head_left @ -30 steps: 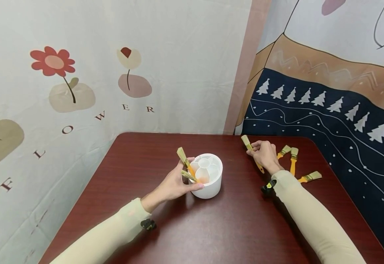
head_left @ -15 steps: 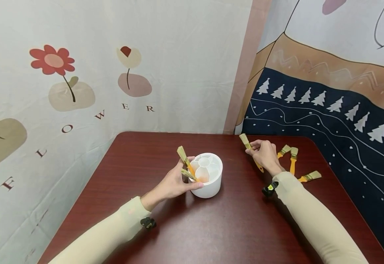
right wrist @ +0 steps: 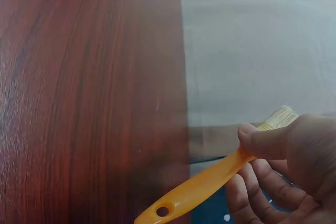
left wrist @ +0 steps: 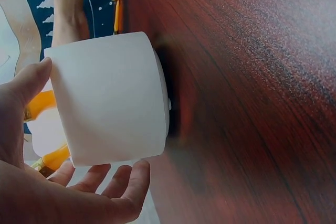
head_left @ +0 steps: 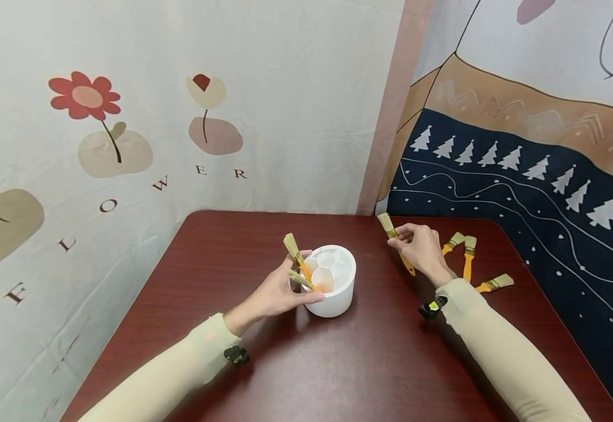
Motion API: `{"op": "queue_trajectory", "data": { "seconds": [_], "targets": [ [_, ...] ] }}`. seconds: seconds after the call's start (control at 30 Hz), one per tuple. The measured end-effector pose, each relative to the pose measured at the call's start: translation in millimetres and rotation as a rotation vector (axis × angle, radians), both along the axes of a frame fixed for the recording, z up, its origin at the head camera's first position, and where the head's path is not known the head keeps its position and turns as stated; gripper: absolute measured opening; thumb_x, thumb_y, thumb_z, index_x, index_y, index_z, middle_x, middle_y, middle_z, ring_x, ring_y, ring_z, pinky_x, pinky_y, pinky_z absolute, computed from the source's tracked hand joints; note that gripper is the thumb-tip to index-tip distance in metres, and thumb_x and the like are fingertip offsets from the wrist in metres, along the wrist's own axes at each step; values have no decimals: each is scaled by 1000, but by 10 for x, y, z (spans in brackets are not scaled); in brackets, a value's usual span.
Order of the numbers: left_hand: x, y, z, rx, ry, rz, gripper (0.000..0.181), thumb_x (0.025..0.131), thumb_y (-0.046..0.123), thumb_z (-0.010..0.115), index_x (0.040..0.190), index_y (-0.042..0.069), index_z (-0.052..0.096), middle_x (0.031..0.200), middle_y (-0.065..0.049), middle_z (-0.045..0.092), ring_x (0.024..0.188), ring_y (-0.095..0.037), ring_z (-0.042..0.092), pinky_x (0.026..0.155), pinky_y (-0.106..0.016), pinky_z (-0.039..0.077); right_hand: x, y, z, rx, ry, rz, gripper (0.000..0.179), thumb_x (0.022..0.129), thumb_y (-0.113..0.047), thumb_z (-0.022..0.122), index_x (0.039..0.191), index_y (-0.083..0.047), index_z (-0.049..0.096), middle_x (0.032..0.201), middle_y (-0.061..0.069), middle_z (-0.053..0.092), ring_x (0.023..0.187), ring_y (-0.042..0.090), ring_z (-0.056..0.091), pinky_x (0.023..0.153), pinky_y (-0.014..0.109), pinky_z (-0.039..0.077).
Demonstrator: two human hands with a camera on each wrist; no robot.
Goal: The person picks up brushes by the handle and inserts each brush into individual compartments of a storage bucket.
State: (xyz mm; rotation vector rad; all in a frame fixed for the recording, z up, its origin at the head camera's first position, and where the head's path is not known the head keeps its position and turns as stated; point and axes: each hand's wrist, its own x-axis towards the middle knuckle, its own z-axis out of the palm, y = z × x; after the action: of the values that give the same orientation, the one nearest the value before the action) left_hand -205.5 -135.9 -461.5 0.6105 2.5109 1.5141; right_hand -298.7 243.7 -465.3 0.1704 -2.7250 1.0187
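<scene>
My left hand [head_left: 277, 293] grips a white round divided organizer pot [head_left: 340, 302] near the middle of the table, thumb at the rim and fingers along its side. Two paint brushes stand in its left compartments, bristles up: one brush [head_left: 292, 245] leans to the back left, the other brush [head_left: 300, 279] tilts lower beside my palm. To the right, my right hand [head_left: 424, 246] pinches a third paint brush [right wrist: 210, 184] between thumb and fingers near its ferrule. Its bristles point up and to the back left, and its yellow handle with a hanging hole slants down.
On the dark red table [head_left: 370, 363], right of my right hand, lie three more yellow-handled brushes: one brush [head_left: 454, 240] partly behind the hand, another brush [head_left: 469, 255] beside it, and a nearer brush [head_left: 496, 282] partly under the sleeve. Printed cloths [head_left: 306, 117] hang behind the table.
My right hand has shifted slightly left with the brush, which has moved left with it. The left hand and the pot stay in place.
</scene>
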Motion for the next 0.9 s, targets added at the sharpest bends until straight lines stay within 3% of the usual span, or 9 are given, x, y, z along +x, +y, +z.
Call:
{"op": "queue_trajectory", "data": {
  "seconds": [0.53, 0.9],
  "targets": [
    [-21, -9, -22, 82, -37, -42, 103, 93, 17, 98, 176, 10, 38, 151, -19, 74, 129, -26, 76, 110, -45, 64, 186, -114, 157, -30, 12, 56, 30, 104, -21, 91, 127, -3, 85, 116, 21, 87, 97, 33, 81, 78, 31, 62],
    [-40, -7, -18, 143, -74, -92, 101, 95, 7, 94, 177, 8, 36, 156, -20, 68, 125, -23, 74, 100, -29, 64, 337, -210, 288, -43, 28, 74, 32, 104, -23, 92, 129, -5, 85, 120, 20, 87, 104, 36, 82, 83, 33, 63]
  ]
}}
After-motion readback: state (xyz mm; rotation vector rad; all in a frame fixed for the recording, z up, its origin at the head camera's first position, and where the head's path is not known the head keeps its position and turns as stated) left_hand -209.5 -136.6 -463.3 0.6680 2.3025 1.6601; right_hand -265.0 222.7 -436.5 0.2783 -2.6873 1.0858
